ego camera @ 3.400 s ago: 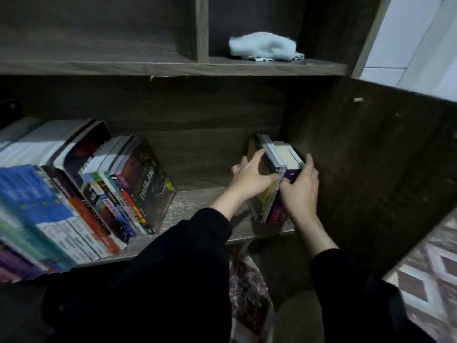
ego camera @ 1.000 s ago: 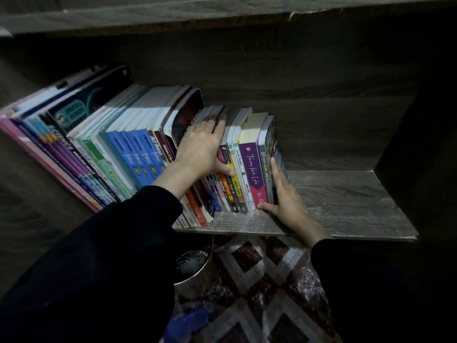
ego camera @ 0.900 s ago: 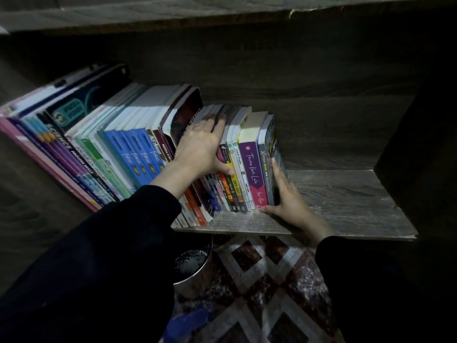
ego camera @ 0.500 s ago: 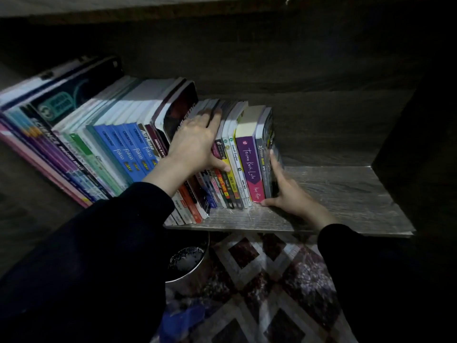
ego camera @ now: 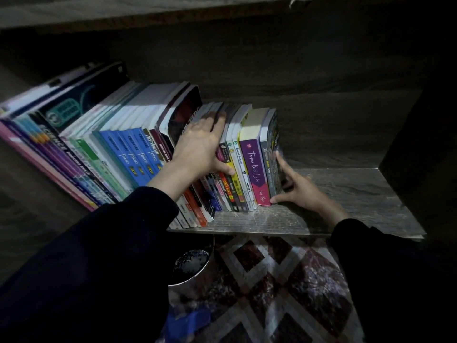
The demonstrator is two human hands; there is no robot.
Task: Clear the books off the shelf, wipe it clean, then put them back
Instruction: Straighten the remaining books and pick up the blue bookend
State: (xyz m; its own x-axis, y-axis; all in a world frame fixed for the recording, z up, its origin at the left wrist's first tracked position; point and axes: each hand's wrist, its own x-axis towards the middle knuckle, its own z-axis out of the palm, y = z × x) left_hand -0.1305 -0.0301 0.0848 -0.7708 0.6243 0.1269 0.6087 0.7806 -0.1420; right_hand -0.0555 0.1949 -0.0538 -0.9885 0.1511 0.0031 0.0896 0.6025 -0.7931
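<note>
A long row of books (ego camera: 128, 149) leans to the left on the wooden shelf (ego camera: 346, 194). My left hand (ego camera: 200, 147) lies flat over the tops and spines of the thin middle books, fingers straight, thumb on a yellow spine. My right hand (ego camera: 299, 189) presses against the outer cover of the last grey book (ego camera: 270, 154) at the row's right end, index finger up along it, thumb at its foot. A purple book (ego camera: 253, 164) stands just left of that grey one.
The right part of the shelf board is bare up to the dark side wall (ego camera: 420, 144). Below the shelf stand a metal bucket (ego camera: 193, 271) and a patterned rug (ego camera: 284, 288). Another shelf board (ego camera: 148, 11) runs above.
3.4 s ago both hands held a small stack by the right wall with a gap to the row. That stack now adjoins the row. Over the last second the hands barely moved.
</note>
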